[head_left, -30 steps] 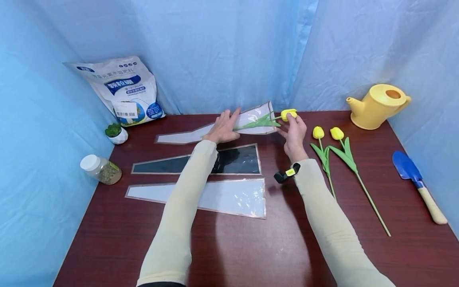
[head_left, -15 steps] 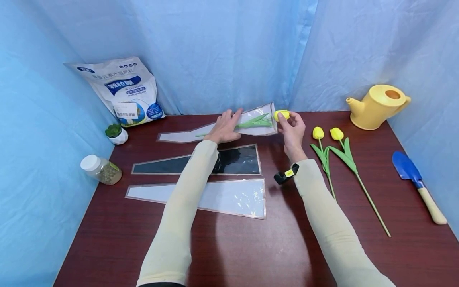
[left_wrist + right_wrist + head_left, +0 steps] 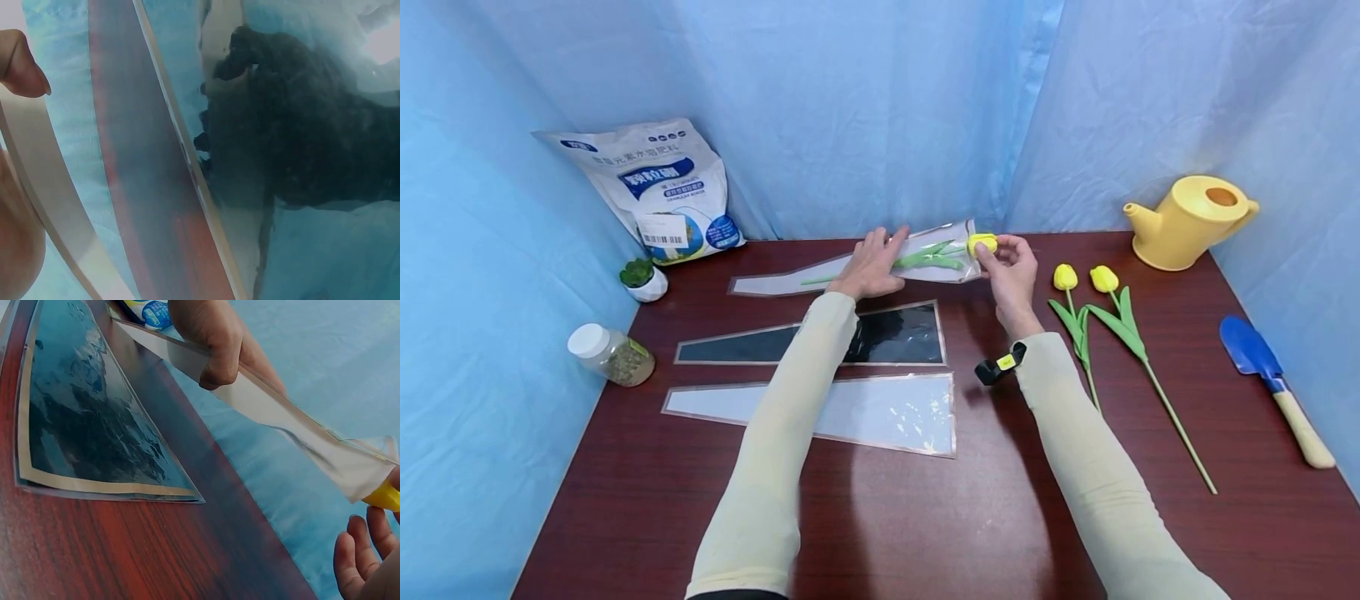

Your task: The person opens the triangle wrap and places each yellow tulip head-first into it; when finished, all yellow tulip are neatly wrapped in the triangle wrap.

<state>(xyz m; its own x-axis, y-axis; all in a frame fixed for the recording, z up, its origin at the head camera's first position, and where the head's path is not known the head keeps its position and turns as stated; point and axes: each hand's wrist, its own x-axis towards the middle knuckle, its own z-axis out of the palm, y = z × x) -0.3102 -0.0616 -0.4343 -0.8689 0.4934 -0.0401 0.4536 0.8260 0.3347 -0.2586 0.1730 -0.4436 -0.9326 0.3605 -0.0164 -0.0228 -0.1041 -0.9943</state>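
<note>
A yellow tulip [image 3: 983, 243] lies with its green stem and leaves inside a clear cone-shaped sleeve [image 3: 775, 285] at the far side of the table. My right hand [image 3: 996, 254] pinches the yellow head at the sleeve's wide mouth. My left hand [image 3: 880, 254] grips the sleeve around its middle, holding it slightly off the table. In the right wrist view the left hand [image 3: 212, 344] curls round the sleeve [image 3: 281, 412], and the yellow head [image 3: 384, 497] shows at its open end above my right fingers [image 3: 356, 550].
A black sleeve [image 3: 895, 333] and another clear sleeve [image 3: 880, 412] lie flat nearer me on the dark red table [image 3: 925, 517]. Two more yellow tulips [image 3: 1078, 317] lie to the right, with a yellow watering can [image 3: 1191, 221] and blue trowel [image 3: 1270, 375]. Left: a bag [image 3: 662, 192], a small potted plant [image 3: 643, 279], a jar [image 3: 610, 354].
My right hand has pushed the tulip leftward, deeper into the sleeve; its head has moved from outside the mouth right up to it. The left hand has stayed in place.
</note>
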